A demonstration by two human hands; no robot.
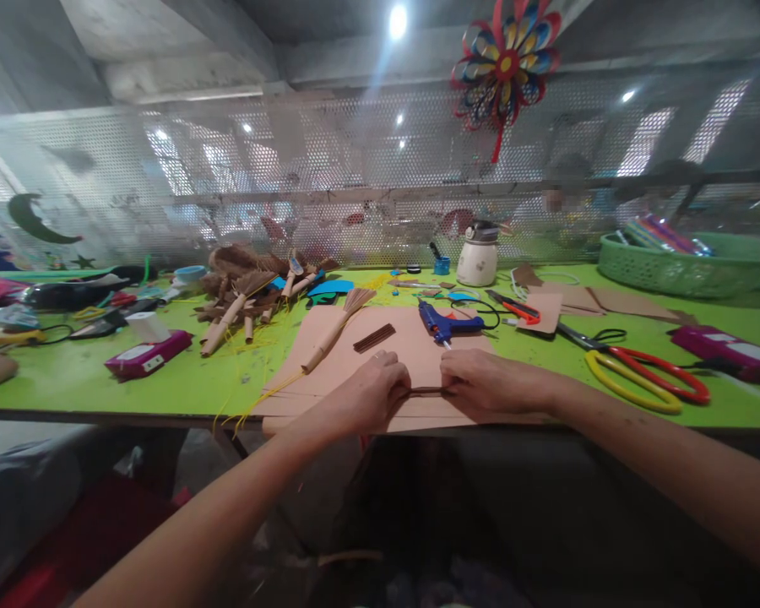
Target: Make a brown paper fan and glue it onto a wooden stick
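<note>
My left hand (383,390) and my right hand (472,380) pinch a narrow dark brown paper strip (426,391) between them, one at each end. Both rest low over a stack of tan paper sheets (310,338) near the table's front edge. Just beyond my left hand lies a pleated dark brown paper piece (374,338). A blue glue gun (453,323) lies past my right hand, its nozzle toward me. On the left of the sheets is a small rolled-paper broom (335,333) with a fringed end.
Scissors with yellow and red handles (639,380) lie to the right, by a purple power strip (728,350). More paper brooms (237,317) heap at the back left. A white bottle (478,257) and a green basket (690,266) stand at the back.
</note>
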